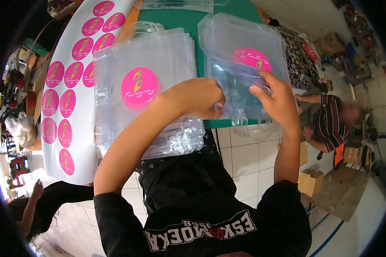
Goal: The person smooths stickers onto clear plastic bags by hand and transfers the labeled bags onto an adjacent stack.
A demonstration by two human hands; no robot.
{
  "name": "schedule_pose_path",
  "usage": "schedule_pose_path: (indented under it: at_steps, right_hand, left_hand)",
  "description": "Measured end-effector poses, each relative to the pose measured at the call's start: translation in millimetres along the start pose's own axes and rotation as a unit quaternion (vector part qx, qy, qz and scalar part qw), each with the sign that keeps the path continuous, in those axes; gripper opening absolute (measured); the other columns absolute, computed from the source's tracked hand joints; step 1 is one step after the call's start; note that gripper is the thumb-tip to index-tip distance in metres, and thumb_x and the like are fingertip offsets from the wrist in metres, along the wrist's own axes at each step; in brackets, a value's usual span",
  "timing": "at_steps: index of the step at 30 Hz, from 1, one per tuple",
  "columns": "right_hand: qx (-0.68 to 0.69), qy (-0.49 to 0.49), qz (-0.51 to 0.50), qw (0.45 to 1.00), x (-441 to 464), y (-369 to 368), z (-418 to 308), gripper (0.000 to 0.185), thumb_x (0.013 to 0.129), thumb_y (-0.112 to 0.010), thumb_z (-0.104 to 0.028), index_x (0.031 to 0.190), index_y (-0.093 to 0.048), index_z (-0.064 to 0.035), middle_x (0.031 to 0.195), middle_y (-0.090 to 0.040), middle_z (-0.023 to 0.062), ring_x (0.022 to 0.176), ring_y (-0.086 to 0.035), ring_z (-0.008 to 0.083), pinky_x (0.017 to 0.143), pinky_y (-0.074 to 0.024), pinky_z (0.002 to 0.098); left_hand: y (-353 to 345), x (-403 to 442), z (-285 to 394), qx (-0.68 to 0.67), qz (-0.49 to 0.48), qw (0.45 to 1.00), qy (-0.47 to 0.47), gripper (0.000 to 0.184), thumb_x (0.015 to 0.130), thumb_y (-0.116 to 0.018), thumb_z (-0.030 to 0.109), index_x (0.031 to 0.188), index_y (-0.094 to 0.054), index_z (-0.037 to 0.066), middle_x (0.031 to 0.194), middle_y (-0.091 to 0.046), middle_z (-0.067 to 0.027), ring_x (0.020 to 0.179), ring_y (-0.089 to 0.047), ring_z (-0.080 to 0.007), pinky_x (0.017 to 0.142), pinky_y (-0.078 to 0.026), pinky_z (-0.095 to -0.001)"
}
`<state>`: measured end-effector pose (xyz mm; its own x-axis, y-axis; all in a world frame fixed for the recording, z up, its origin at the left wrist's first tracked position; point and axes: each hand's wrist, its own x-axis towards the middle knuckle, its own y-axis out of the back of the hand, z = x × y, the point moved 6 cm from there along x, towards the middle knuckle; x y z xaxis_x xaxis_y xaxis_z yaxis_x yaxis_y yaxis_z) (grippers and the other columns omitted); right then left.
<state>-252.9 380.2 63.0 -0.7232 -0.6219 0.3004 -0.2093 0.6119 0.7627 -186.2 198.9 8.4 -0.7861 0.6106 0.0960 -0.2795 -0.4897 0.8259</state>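
Note:
Two stacks of clear plastic bags lie side by side. The left stack (111, 98) has a pink round sticker (137, 88) with white lettering on its top bag. On the right stack, a clear plastic bag (231, 77) has its near side lifted and bent, partly covering another pink round sticker (251, 55). My right hand (278, 98) pinches the lifted plastic between thumb and fingers. My left hand (206, 97) is closed, fingers curled at that bag's near left corner; its fingertips are partly hidden. Looped clear handles (253, 128) hang toward me past the table edge.
A long white sheet of pink round stickers (83, 122) runs along the left side. The green table top (176, 16) shows behind the stacks. A person in a striped shirt (330, 120) is at the right, another person's arm (30, 205) at lower left. A cardboard box (311, 182) stands lower right.

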Motion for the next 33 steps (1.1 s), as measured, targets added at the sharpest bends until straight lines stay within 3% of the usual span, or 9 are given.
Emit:
schedule_pose_path:
  at_steps: [4,6,9,12,16,18,21,24,33]
  right_hand:
    - [-0.013,-0.005,-0.009,1.000,0.9,0.5,3.4,0.037,0.093,-0.078,-0.024,0.118,-0.070,0.0026,0.095,-0.074,0.0246,0.082,-0.075,0.0384,0.071,-0.0553,0.0417]
    - [-0.020,0.018,-0.015,1.000,0.0,2.0,-3.3,0.045,0.092,-0.079,-0.028,0.122,-0.068,0.0039,0.095,-0.074,0.0255,0.086,-0.074,0.0414,0.074,-0.0556,0.0442]
    - [-0.070,0.086,-0.032,0.993,-2.5,4.3,-27.5,0.052,0.092,-0.080,-0.031,0.126,-0.066,0.0045,0.095,-0.073,0.0268,0.089,-0.073,0.0450,0.076,-0.0557,0.0469]
    - [-0.172,0.045,-0.003,0.984,-9.8,-2.1,-26.0,0.052,0.093,-0.079,-0.032,0.129,-0.064,0.0013,0.094,-0.073,0.0261,0.085,-0.072,0.0458,0.074,-0.0551,0.0487]
    - [-0.122,-0.063,-0.035,0.990,-4.6,0.2,-14.9,0.045,0.093,-0.078,-0.031,0.124,-0.067,-0.0008,0.093,-0.074,0.0252,0.080,-0.072,0.0447,0.072,-0.0544,0.0493]
    - [-0.100,-0.046,-0.005,0.994,-3.7,2.5,-10.9,0.039,0.093,-0.078,-0.030,0.120,-0.069,-0.0019,0.091,-0.074,0.0244,0.077,-0.071,0.0439,0.070,-0.0539,0.0497]
    - [-0.076,-0.057,-0.013,0.995,-1.8,2.0,-8.9,0.037,0.093,-0.078,-0.029,0.117,-0.070,-0.0011,0.090,-0.073,0.0252,0.078,-0.071,0.0440,0.070,-0.0540,0.0493]
    - [-0.087,-0.028,-0.006,0.996,-1.8,2.5,-8.7,0.037,0.093,-0.078,-0.028,0.117,-0.070,-0.0007,0.090,-0.073,0.0257,0.077,-0.072,0.0436,0.069,-0.0539,0.0490]
    - [-0.070,-0.028,-0.011,0.997,-1.5,2.2,-4.0,0.039,0.093,-0.078,-0.027,0.119,-0.071,0.0009,0.091,-0.072,0.0266,0.076,-0.072,0.0434,0.068,-0.0532,0.0488]
  left_hand:
    - [12.9,10.2,14.2,0.171,0.086,0.977,-0.094,0.019,0.087,-0.077,0.020,0.088,-0.069,0.003,0.080,-0.067,-0.0124,0.072,-0.069,-0.0351,0.067,-0.058,-0.0455]
    - [35.2,13.5,25.0,0.199,0.271,0.932,-0.135,0.023,0.090,-0.076,0.021,0.082,-0.062,0.005,0.078,-0.063,-0.0097,0.069,-0.068,-0.0322,0.063,-0.057,-0.0439]
    - [42.5,18.7,34.8,0.237,0.313,0.906,-0.155,0.024,0.091,-0.076,0.024,0.083,-0.062,0.006,0.079,-0.062,-0.0086,0.068,-0.068,-0.0307,0.062,-0.057,-0.0422]
    - [42.6,14.9,35.1,0.219,0.361,0.893,-0.153,0.023,0.092,-0.076,0.025,0.089,-0.064,0.007,0.078,-0.061,-0.0077,0.067,-0.067,-0.0300,0.061,-0.057,-0.0403]
    - [32.9,-6.4,41.0,0.172,0.373,0.907,-0.087,0.028,0.089,-0.080,0.030,0.094,-0.064,0.007,0.082,-0.062,-0.0076,0.073,-0.069,-0.0306,0.065,-0.057,-0.0423]
    - [16.7,-10.4,34.8,0.123,0.219,0.966,-0.053,0.036,0.082,-0.085,0.034,0.098,-0.066,0.008,0.089,-0.065,-0.0087,0.083,-0.071,-0.0328,0.072,-0.057,-0.0453]
    - [-8.2,-13.1,24.1,0.136,0.045,0.990,0.005,0.035,0.080,-0.086,0.034,0.097,-0.068,0.009,0.094,-0.067,-0.0100,0.092,-0.071,-0.0345,0.076,-0.056,-0.0475]
    - [-9.7,-13.3,24.1,0.133,0.011,0.991,0.000,0.029,0.083,-0.083,0.031,0.094,-0.070,0.008,0.094,-0.067,-0.0106,0.088,-0.071,-0.0358,0.075,-0.057,-0.0481]
    - [20.8,-9.7,31.5,0.118,0.191,0.974,0.015,0.012,0.097,-0.070,0.017,0.100,-0.068,0.005,0.095,-0.069,-0.0116,0.078,-0.071,-0.0354,0.067,-0.058,-0.0463]
